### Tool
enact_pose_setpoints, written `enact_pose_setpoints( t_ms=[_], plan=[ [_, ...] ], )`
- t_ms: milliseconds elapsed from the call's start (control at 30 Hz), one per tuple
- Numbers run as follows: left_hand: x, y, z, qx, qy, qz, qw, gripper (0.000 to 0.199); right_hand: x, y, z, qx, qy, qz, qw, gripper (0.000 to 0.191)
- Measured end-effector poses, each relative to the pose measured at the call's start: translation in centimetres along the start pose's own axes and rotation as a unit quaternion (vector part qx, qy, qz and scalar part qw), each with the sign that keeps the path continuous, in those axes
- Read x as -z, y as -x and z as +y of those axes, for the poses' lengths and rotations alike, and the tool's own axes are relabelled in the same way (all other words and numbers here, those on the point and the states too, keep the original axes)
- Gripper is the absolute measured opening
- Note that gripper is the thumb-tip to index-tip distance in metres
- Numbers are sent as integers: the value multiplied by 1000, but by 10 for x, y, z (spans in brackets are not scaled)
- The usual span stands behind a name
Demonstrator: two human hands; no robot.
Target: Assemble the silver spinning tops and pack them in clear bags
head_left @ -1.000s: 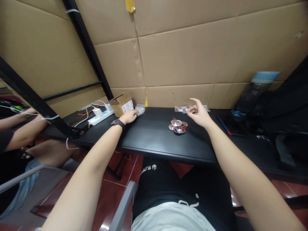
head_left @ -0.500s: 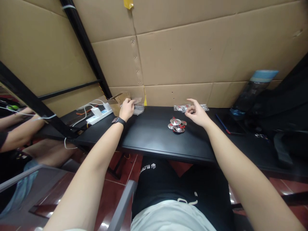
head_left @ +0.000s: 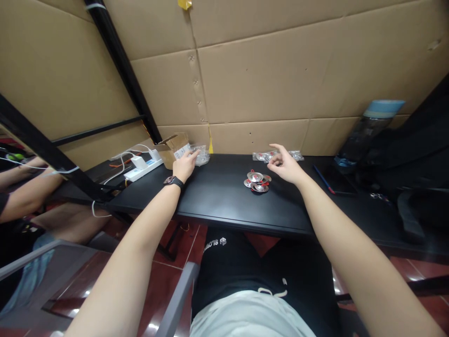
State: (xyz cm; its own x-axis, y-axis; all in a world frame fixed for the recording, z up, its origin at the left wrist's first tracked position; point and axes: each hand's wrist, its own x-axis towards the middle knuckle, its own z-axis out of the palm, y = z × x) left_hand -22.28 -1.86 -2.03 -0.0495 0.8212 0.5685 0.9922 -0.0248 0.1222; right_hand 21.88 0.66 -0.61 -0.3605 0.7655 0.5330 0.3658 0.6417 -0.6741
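My left hand (head_left: 184,167) is at the back left of the black table, fingers stretched out and holding nothing. Its fingertips are by clear plastic bags (head_left: 202,156) and a small opened cardboard box (head_left: 172,149). Further right my right hand (head_left: 286,167) hovers with the index finger extended and the others loosely curled; I see nothing in it. Behind it, along the cardboard wall, lie clear packets (head_left: 261,156) with metal and red pieces inside. A small heap of shiny round metal discs with red loops (head_left: 257,181) rests on the table, left of my right hand.
A white power strip (head_left: 143,169) with plugged chargers sits left of the box. At right stand a blue-lidded bottle (head_left: 368,131), a pen (head_left: 324,180) over a dark flat object and keys (head_left: 380,199). Another person's arm (head_left: 31,189) shows beyond the black frame (head_left: 119,61).
My left hand has come away from a clear bag, which has dropped among the bags beside the box. My right hand has barely moved. The view has shifted slightly.
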Motion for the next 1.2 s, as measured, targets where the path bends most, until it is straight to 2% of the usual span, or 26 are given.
enact_pose_setpoints(
  t_ms=[200,367,500,667,833,1033,1200],
  plan=[
    [-6,1,-2,-30,28,-9,999,46,0,1,-2,-2,-2,-14,1000,76],
    [-12,0,-10,-71,64,9,995,47,0,2,-3,-9,0,-22,1000,77],
    [-15,2,-12,-80,74,7,994,46,1,2,1,-17,5,-37,999,80],
    [-23,0,-17,-67,58,-48,995,46,1,2,4,-23,12,-57,998,80],
    [-33,-6,-21,-14,50,-98,994,53,0,2,5,-29,6,-74,997,78],
    [-38,-11,-22,-76,41,-135,987,51,-1,3,5,-44,-1,-100,994,75],
    [-39,-13,-21,-78,53,-147,985,55,-1,5,0,-57,-12,-123,991,72]
  ],
)
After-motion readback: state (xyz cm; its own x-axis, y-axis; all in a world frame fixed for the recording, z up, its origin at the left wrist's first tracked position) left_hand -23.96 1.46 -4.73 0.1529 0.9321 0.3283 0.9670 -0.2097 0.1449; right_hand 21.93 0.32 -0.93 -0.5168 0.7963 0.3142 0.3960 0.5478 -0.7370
